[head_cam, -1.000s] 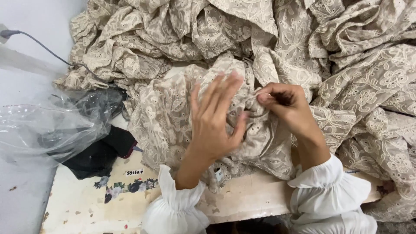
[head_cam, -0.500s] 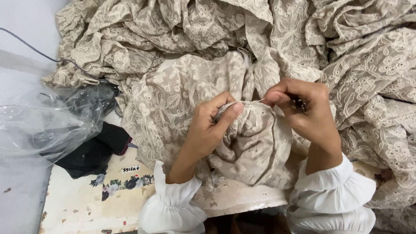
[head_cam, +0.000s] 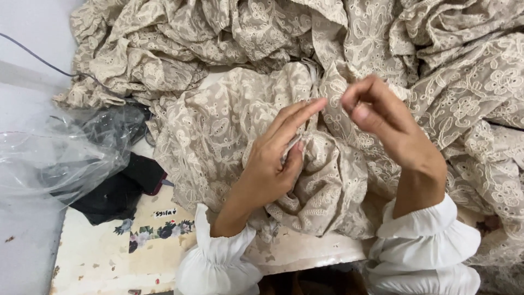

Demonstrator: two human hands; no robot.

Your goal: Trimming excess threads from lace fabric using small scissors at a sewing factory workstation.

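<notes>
Bright, even, diffuse light from overhead; soft shadows only within the lace fabric (head_cam: 229, 125) folds; mild glare on the clear plastic bag (head_cam: 60, 158); right hand (head_cam: 390, 125) slightly motion-blurred; edges mostly sharp.

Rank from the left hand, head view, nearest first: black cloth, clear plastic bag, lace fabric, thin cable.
From the left hand:
1. Lace fabric, under the hand, touching.
2. Black cloth, to its left on the table.
3. Clear plastic bag, farther left.
4. Thin cable, top left corner.

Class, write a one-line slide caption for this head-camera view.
Left hand pinches gathered beige embroidered fabric while the right hand is raised above it.
</notes>
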